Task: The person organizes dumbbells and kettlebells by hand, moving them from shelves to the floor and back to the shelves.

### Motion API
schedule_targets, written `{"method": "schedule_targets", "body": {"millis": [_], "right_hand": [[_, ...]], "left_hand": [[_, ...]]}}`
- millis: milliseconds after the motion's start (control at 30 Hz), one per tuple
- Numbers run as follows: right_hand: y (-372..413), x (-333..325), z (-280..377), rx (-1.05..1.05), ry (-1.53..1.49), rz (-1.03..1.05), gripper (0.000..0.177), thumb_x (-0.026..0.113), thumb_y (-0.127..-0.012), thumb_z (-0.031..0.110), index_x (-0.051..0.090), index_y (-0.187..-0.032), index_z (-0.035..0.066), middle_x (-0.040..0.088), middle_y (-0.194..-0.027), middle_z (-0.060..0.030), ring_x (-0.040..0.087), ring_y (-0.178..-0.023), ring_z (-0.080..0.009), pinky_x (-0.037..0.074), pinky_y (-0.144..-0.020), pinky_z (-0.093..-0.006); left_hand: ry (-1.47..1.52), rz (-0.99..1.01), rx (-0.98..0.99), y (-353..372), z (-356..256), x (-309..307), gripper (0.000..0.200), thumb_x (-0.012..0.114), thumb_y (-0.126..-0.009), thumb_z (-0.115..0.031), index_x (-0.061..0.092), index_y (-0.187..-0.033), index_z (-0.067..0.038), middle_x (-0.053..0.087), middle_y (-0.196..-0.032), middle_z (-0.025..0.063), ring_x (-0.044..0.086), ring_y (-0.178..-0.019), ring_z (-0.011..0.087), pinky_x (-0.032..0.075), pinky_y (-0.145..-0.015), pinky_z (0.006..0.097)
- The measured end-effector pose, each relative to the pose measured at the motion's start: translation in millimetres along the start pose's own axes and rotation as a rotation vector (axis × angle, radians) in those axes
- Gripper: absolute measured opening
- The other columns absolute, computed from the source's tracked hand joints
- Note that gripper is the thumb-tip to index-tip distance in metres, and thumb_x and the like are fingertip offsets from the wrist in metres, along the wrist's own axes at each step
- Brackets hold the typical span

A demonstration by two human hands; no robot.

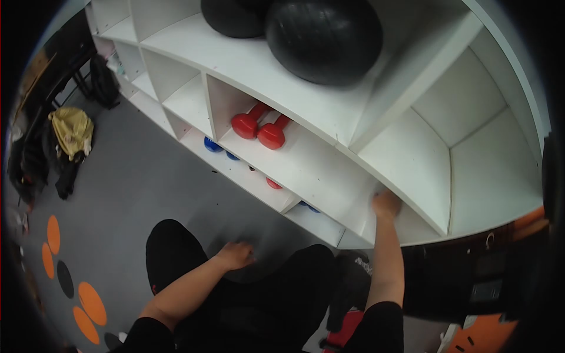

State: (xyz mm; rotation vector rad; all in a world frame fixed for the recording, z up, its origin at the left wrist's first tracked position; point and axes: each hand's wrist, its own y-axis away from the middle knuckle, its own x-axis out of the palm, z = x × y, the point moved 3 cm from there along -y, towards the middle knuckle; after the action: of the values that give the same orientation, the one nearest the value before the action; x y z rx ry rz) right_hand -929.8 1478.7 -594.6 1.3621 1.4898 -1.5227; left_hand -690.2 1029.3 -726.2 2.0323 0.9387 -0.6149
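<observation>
My right hand [386,205] reaches up to the white shelf unit [329,170] and its fingers rest on the front edge of a shelf board. What lies under the fingers is hidden. My left hand [234,256] hangs low beside my black-clad knee [170,247], fingers loosely curled, holding nothing I can see. Two red dumbbells [259,126] lie in the compartment left of my right hand. Blue dumbbells [213,145] sit one shelf lower.
Two large black exercise balls [323,35] rest on the top shelf. A yellow bag [72,130] and dark bags lie on the grey floor at left. Orange and black floor spots [88,303] sit at lower left. An orange-and-black item [488,329] is at lower right.
</observation>
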Motion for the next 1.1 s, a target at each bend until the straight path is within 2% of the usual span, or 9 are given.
{"method": "schedule_targets", "body": {"millis": [33,167,300,533,633,767,933,1033,1100], "right_hand": [[1.6,-14.0,6.8,0.039,-0.042,0.029,0.060,0.065,-0.089,0.035,0.057,-0.138,0.002,0.058,-0.140,-0.0218,0.053,-0.133,-0.0379,0.043,-0.111,-0.0450],[-0.6,-31.5,7.2,0.122,-0.095,0.314,0.057,0.063,-0.090,0.032,0.056,-0.139,0.005,0.055,-0.145,-0.0199,0.052,-0.134,-0.0364,0.044,-0.110,-0.0454],[0.9,-11.6,-7.1,0.128,-0.250,0.270,0.053,0.060,-0.089,0.027,0.059,-0.138,0.008,0.057,-0.144,-0.0178,0.051,-0.135,-0.0363,0.044,-0.109,-0.0454],[2.7,-2.9,-9.9,0.097,-0.261,0.132,0.054,0.058,-0.089,0.024,0.057,-0.141,0.011,0.056,-0.147,-0.0141,0.051,-0.135,-0.0355,0.041,-0.112,-0.0468],[6.6,8.1,-15.7,0.077,-0.280,-0.022,0.052,0.058,-0.089,0.023,0.059,-0.139,0.012,0.057,-0.145,-0.0136,0.052,-0.134,-0.0359,0.042,-0.111,-0.0470],[7.4,11.1,-19.8,0.076,-0.307,-0.066,0.050,0.059,-0.088,0.024,0.062,-0.136,0.013,0.060,-0.141,-0.0141,0.054,-0.131,-0.0370,0.044,-0.109,-0.0464],[9.2,-0.8,-15.4,0.105,-0.237,0.077,0.053,0.061,-0.086,0.027,0.060,-0.137,0.010,0.059,-0.141,-0.0161,0.054,-0.131,-0.0376,0.044,-0.110,-0.0465],[2.5,-3.1,-14.3,0.037,-0.171,-0.025,0.054,0.066,-0.084,0.028,0.061,-0.134,0.007,0.062,-0.136,-0.0175,0.057,-0.125,-0.0382,0.045,-0.107,-0.0479],[5.4,-14.9,-9.5,0.119,-0.315,0.107,0.053,0.072,-0.082,0.027,0.062,-0.129,0.005,0.062,-0.131,-0.0194,0.056,-0.123,-0.0396,0.042,-0.106,-0.0503]], "left_hand": [[0.013,-0.014,-0.012,1.7,-7.3,-11.0,0.040,0.064,-0.094,-0.044,0.067,-0.115,-0.010,0.067,-0.120,0.0163,0.064,-0.115,0.0370,0.048,-0.102,0.0488],[-0.121,-0.738,0.217,-11.4,-44.5,-95.2,0.024,0.071,-0.091,-0.027,0.063,-0.106,-0.011,0.062,-0.104,0.0112,0.061,-0.104,0.0345,0.045,-0.095,0.0485],[-0.270,-1.010,0.468,-81.0,-85.8,-220.6,0.025,0.075,-0.084,-0.018,0.061,-0.104,-0.008,0.059,-0.096,0.0121,0.057,-0.093,0.0324,0.041,-0.081,0.0443],[-0.441,-0.831,0.028,-215.6,-84.7,-314.3,0.043,0.054,-0.096,-0.031,0.061,-0.131,-0.008,0.062,-0.135,0.0135,0.055,-0.129,0.0295,0.041,-0.109,0.0425],[-0.618,-0.793,0.042,-249.9,-67.7,-304.7,0.046,0.047,-0.100,-0.032,0.057,-0.140,-0.011,0.058,-0.143,0.0103,0.051,-0.136,0.0270,0.038,-0.114,0.0403],[-0.724,-0.749,-0.010,-263.3,-51.5,-277.0,0.052,0.047,-0.101,-0.036,0.053,-0.145,-0.010,0.052,-0.150,0.0107,0.042,-0.143,0.0302,0.030,-0.115,0.0537],[-0.323,-0.724,0.493,-110.5,-102.8,-207.8,0.060,0.076,-0.083,-0.030,0.052,-0.132,-0.004,0.048,-0.140,0.0214,0.045,-0.134,0.0404,0.036,-0.111,0.0512],[-0.550,-0.445,0.536,-48.0,-86.2,-175.2,0.064,0.078,-0.082,-0.031,0.051,-0.134,-0.005,0.046,-0.145,0.0204,0.043,-0.138,0.0395,0.036,-0.112,0.0506],[-0.628,-0.576,0.617,-60.0,-74.6,-181.8,0.068,0.081,-0.078,-0.036,0.053,-0.131,-0.005,0.042,-0.150,0.0208,0.039,-0.143,0.0385,0.034,-0.115,0.0482]]}}
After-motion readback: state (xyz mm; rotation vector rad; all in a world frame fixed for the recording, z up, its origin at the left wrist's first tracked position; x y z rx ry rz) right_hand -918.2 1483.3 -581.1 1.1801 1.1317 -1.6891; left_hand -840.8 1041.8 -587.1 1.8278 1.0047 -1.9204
